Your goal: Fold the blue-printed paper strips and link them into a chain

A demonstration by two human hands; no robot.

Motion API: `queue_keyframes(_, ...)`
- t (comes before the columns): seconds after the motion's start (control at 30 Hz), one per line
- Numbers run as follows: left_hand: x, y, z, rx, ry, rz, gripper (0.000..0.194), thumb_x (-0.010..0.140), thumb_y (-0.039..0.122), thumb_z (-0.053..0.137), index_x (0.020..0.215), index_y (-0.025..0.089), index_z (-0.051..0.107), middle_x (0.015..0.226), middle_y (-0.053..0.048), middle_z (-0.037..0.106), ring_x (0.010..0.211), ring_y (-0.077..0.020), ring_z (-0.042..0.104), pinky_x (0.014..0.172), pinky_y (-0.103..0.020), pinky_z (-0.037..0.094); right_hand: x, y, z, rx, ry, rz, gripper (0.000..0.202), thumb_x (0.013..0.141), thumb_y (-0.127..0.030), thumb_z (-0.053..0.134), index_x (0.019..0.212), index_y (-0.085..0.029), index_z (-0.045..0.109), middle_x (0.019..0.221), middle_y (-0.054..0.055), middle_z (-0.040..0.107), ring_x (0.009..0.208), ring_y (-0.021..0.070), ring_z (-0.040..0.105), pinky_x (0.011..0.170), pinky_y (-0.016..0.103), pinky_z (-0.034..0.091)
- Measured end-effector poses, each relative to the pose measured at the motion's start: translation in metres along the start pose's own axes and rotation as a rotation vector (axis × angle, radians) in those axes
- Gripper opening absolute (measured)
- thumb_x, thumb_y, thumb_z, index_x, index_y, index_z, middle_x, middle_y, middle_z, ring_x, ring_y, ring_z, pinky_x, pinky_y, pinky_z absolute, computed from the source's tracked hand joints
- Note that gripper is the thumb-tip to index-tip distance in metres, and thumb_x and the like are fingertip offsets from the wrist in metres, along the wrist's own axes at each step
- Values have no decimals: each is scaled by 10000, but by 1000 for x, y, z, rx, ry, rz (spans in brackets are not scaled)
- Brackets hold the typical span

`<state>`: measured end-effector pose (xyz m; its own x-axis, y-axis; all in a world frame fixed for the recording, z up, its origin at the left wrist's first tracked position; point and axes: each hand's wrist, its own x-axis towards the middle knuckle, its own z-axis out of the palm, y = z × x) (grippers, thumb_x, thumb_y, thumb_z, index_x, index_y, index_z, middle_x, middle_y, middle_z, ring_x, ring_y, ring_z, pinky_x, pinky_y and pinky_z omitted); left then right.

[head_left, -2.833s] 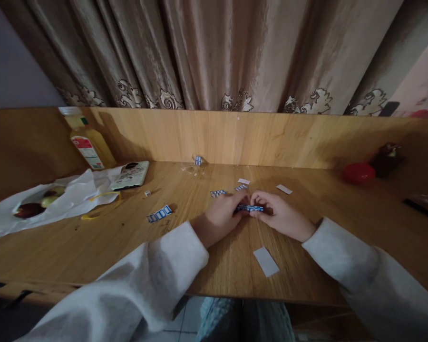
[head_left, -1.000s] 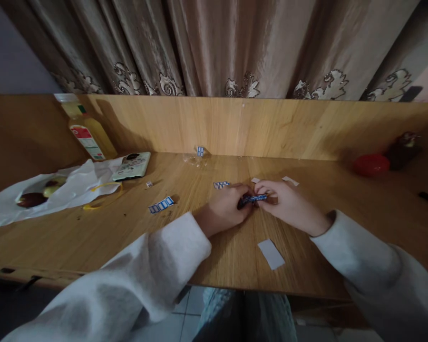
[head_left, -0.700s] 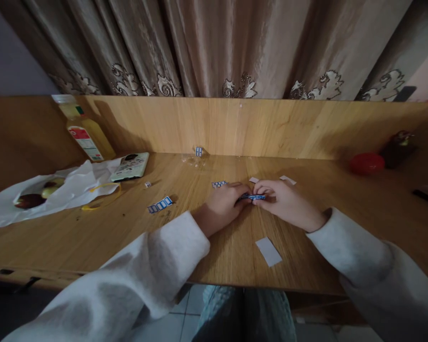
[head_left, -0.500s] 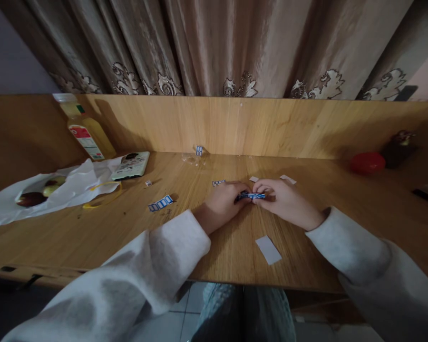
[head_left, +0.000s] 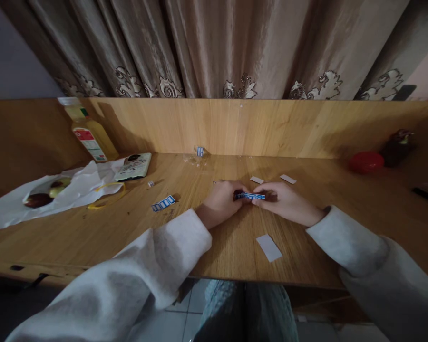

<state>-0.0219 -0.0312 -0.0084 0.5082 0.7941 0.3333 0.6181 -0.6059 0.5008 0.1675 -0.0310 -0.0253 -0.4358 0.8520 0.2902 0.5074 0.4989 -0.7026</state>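
My left hand and my right hand are close together above the wooden desk. Both are closed on a narrow blue-and-white paper strip, which looks folded and is seen nearly edge-on between them. Thumbs press its near side, and the fingers curl behind it. Beyond the right hand lie two small white paper slips, a nearer slip and a farther slip. A larger white slip rests on the near side of the desk. Left of my left hand is another creased blue-and-white strip.
A small blue-and-white piece stands by the back board. At left are a bottle, a flat packet, a white bag with roundish items and a yellow loop. A red object is at right.
Both hands keep hold of the strip. Their upper fingers have drawn apart, so more of the strip shows. My left hand now covers the small blue-and-white piece behind it.
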Motion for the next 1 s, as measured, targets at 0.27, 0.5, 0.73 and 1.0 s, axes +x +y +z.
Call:
queue_keyframes(0.27, 0, 0, 1, 18, -8, 32, 124, 757, 144, 577, 825, 174, 676, 797, -10, 675, 708, -122, 578, 656, -242, 423, -2, 0, -1, -149, 23, -35, 111, 763, -306, 626, 798, -211, 673, 763, 7, 514, 654, 123, 485, 580, 270, 390)
queue_keyframes(0.5, 0, -1, 0, -13, 68, -5, 174, 730, 105, 573, 860, 171, 668, 820, -11, 674, 710, -117, 578, 657, -235, 431, -9, -6, -18, -150, 117, -11, 350, 702, -416, 675, 1006, -245, 647, 817, 15, 510, 708, 152, 488, 632, 299, 418)
queue_keyframes(0.73, 0, -2, 3, 86, 30, 13, 119, 748, 170, 602, 849, 166, 665, 850, -24, 664, 732, -131, 575, 669, -249, 435, -20, 7, -43, -204, 224, 86, 260, 778, -404, 577, 963, -239, 654, 844, 30, 570, 752, 172, 536, 643, 311, 422)
queue_keyframes(1.0, 0, -2, 4, 109, 19, 31, 134, 768, 177, 582, 876, 166, 661, 870, -33, 667, 754, -147, 589, 697, -272, 448, 5, 20, -36, -209, 173, 59, 203, 808, -358, 535, 887, -239, 678, 932, 46, 666, 804, 186, 610, 676, 322, 474)
